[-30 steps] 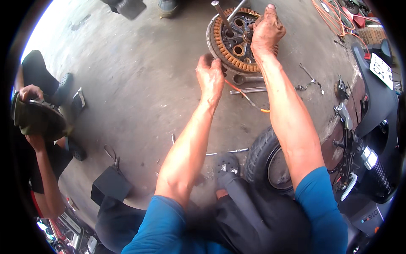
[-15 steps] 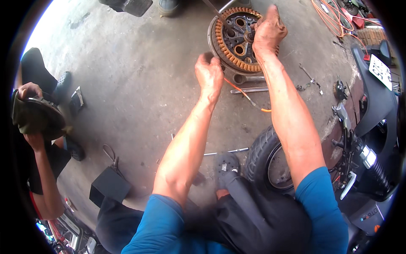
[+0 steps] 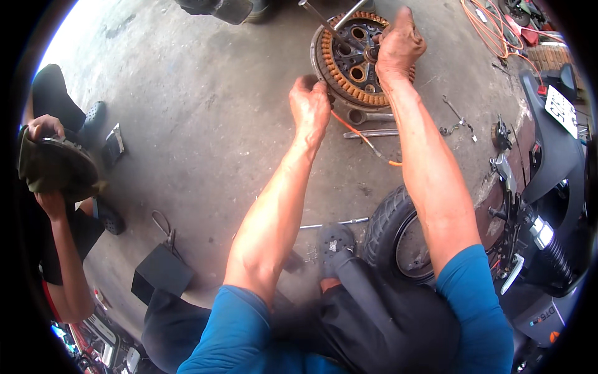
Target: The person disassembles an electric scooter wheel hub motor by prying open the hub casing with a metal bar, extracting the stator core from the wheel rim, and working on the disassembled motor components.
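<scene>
Fingers curled, its grip hidden, a worker's right hand [image 3: 400, 53] meets the hub [image 3: 372, 54] of a motor core [image 3: 356, 59]; the left hand [image 3: 309, 103] bends at the near rim, hold unclear. Work appears midway: coils [image 3: 327, 50] exposed, remaining steps unknown.

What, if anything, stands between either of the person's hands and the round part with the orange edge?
Nothing visible does. The right hand is over the right side of the round part; the left hand is at its near-left rim. Two metal rods cross its far side, away from both hands.
</scene>
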`<state>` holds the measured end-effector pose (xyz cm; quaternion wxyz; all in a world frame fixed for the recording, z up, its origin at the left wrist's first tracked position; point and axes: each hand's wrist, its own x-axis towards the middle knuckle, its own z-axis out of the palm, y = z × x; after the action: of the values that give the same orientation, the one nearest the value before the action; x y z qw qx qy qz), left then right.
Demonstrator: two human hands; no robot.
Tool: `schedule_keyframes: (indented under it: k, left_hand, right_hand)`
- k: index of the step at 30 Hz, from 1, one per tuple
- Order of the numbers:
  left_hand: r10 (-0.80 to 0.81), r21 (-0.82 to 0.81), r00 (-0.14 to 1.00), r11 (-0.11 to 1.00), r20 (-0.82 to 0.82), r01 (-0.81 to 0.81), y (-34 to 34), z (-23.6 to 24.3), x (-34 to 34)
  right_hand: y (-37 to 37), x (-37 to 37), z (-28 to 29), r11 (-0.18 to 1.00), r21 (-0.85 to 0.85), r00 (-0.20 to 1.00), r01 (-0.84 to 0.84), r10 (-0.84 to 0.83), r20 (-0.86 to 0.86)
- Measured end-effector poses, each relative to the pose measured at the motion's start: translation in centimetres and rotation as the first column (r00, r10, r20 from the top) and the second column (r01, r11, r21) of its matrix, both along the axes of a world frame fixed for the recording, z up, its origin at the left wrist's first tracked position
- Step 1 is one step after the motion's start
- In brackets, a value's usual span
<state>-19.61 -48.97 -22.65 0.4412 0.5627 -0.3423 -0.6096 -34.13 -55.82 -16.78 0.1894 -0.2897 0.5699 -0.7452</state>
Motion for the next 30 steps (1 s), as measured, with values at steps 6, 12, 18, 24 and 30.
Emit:
schedule_keyframes:
  k: [6,12,18,24,30]
  left_hand:
    - [0.025,-0.024,1.000,0.999,-0.001,-0.025,0.1,-0.2,0.1]
    - [0.040,-0.048,0.999,0.998,-0.020,-0.041,0.2,-0.8,-0.1]
    - [0.042,-0.051,0.998,0.998,-0.038,-0.044,-0.2,-0.9,-0.4]
    - [0.033,-0.039,0.998,0.999,-0.061,-0.035,-0.1,-0.5,-0.2]
    - [0.093,-0.127,0.996,0.988,0.012,-0.091,0.7,-1.0,-0.3]
  right_hand:
    - [0.1,0.5,0.2,1.000,-0.003,0.999,-0.026,0.026,-0.021]
    - [0.1,0.6,0.5,1.000,0.005,1.000,-0.019,0.019,0.006]
    - [0.2,-0.3,0.2,1.000,-0.006,0.999,-0.019,0.019,0.026]
    - [0.2,-0.1,0.4,0.999,0.000,0.999,-0.033,0.033,0.024]
    - [0.0,1.1,0.4,1.000,0.010,1.000,-0.011,0.011,-0.002]
